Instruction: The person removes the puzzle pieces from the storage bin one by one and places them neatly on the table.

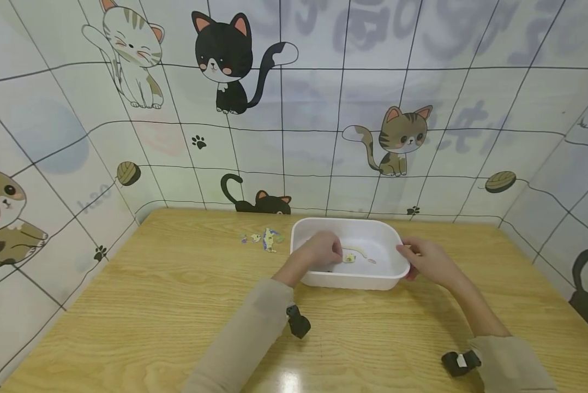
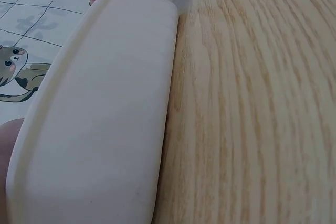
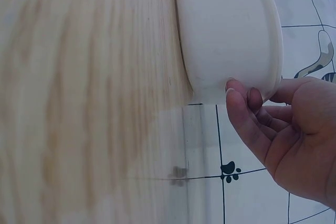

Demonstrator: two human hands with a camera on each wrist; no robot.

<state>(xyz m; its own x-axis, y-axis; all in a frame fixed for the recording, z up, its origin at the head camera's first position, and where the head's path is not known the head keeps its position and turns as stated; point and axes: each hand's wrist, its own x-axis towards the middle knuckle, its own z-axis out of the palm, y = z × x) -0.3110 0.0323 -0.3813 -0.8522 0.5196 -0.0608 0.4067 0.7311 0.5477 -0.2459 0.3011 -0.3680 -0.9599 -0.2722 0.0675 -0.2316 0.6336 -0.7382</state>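
A white plastic basin (image 1: 353, 280) stands on the wooden table. My left hand (image 1: 325, 248) reaches over its near left rim with curled fingers pointing down at the floor of the basin; what lies under the fingertips is hidden. Just right of those fingers are a small yellowish piece (image 1: 349, 258), a thin pale curved strip (image 1: 357, 251) and a tiny pinkish piece (image 1: 371, 261). At the basin's right end my right hand (image 1: 429, 263) grips the rim, thumb on top and fingers beneath, as the right wrist view shows (image 3: 294, 129).
Left of the basin, several small yellow, blue and purple scraps (image 1: 269, 240) lie on the table (image 1: 186, 284). Behind the table hangs a cloth backdrop (image 1: 313, 147) printed with cats and grid lines. Black wrist cameras sit on both sleeves (image 1: 255, 333).
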